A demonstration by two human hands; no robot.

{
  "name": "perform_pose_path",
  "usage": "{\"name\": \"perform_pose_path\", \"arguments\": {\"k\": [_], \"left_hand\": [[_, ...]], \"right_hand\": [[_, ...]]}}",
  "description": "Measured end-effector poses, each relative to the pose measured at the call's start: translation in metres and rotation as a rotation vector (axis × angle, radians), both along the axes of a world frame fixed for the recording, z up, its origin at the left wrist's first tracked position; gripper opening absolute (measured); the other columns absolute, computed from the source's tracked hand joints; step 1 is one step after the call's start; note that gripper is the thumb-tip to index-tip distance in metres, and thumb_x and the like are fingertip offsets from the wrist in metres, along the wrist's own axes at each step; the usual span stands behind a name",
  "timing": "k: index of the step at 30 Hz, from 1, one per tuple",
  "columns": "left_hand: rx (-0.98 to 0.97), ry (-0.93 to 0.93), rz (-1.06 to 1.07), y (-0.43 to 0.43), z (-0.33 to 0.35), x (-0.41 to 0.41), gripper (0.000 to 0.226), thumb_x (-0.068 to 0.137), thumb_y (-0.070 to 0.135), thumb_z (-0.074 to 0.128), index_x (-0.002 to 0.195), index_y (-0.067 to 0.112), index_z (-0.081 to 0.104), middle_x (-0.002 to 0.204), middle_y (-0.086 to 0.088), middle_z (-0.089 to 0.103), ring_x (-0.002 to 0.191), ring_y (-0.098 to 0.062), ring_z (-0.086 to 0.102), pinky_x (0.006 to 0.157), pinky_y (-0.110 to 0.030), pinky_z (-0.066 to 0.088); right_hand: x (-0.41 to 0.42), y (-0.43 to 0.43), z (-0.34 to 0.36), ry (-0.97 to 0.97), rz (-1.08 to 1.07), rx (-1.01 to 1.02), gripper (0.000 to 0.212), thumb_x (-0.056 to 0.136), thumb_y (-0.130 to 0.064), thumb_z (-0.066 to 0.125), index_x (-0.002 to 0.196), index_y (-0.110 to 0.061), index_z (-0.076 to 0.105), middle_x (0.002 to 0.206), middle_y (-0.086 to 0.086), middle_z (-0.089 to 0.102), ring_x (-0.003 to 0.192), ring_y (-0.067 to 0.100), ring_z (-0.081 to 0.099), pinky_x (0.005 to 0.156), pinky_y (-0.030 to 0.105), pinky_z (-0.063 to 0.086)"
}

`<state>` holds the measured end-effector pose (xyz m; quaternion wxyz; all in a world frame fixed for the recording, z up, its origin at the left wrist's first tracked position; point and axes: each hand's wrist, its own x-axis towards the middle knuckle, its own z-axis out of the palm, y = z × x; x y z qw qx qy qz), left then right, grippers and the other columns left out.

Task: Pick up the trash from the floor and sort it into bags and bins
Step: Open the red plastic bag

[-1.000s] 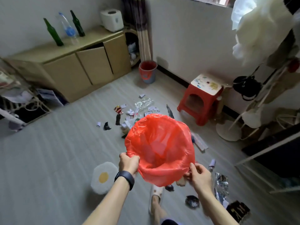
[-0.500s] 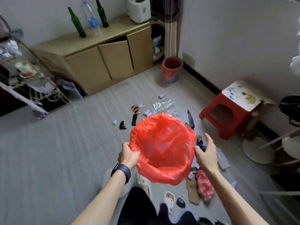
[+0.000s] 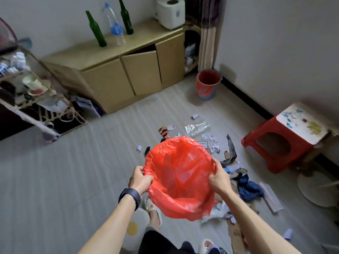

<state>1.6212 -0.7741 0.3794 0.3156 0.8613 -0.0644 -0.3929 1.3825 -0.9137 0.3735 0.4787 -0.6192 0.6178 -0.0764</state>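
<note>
Trash [image 3: 205, 136] lies all over the floor [image 3: 55, 171], near the person's feet: paper bits, a clear wrapper [image 3: 196, 128], a dark blue crumpled thing [image 3: 247, 187]. None of it looks picked up yet. The person holds a red bag [image 3: 179, 178] out in front, above the mess. The left hand [image 3: 140, 179] grips one side of the rim and the right hand [image 3: 219, 180] grips the other. The fingers [image 3: 212, 176] on both hands are curled and pinch the thin plastic. They pull apart, I think, so the mouth is wide and things can drop in easily. A red bin [image 3: 208, 84] stands by the far wall, well apart from the pile, maybe for another kind of trash.
</note>
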Motion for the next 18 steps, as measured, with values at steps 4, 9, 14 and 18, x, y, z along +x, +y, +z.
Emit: {"name": "perform_pose_path", "arguments": {"k": [4, 9, 14, 18], "left_hand": [[-0.033, 0.102, 0.079, -0.011, -0.025, 0.071, 0.047, 0.058, 0.005, 0.054, 0.101, 0.023, 0.051, 0.090, -0.012, 0.067, 0.059, -0.027, 0.062, 0.053, -0.036, 0.055], [0.047, 0.115, 0.013, -0.032, -0.043, 0.147, 0.054, 0.059, 0.008, 0.058, 0.110, 0.022, 0.046, 0.091, -0.012, 0.067, 0.066, -0.028, 0.062, 0.060, -0.037, 0.057], [0.268, -0.199, -0.432, -0.072, -0.043, 0.193, 0.082, 0.072, 0.026, 0.064, 0.145, 0.030, 0.029, 0.135, -0.013, 0.046, 0.123, -0.037, 0.048, 0.104, -0.042, 0.040], [0.195, -0.394, -0.703, -0.103, -0.050, 0.211, 0.073, 0.081, 0.021, 0.056, 0.147, 0.042, 0.029, 0.151, 0.003, 0.034, 0.120, -0.034, 0.050, 0.099, -0.042, 0.045]], "right_hand": [[0.065, -0.007, -0.028, -0.007, -0.094, 0.031, 0.047, 0.089, -0.018, 0.060, 0.134, -0.027, 0.055, 0.119, 0.001, 0.069, 0.104, 0.020, 0.063, 0.094, 0.034, 0.047], [0.140, -0.011, -0.041, 0.033, -0.143, 0.110, 0.037, 0.085, -0.013, 0.059, 0.120, -0.026, 0.056, 0.105, 0.000, 0.069, 0.100, 0.027, 0.064, 0.094, 0.045, 0.050], [0.180, -0.022, -0.048, 0.080, -0.171, 0.090, 0.047, 0.084, -0.009, 0.054, 0.129, -0.026, 0.054, 0.111, 0.005, 0.069, 0.102, 0.030, 0.063, 0.094, 0.041, 0.049], [0.190, -0.032, -0.053, 0.081, -0.152, 0.082, 0.050, 0.088, -0.010, 0.055, 0.135, -0.027, 0.052, 0.114, 0.005, 0.069, 0.102, 0.027, 0.063, 0.092, 0.035, 0.046]]}}
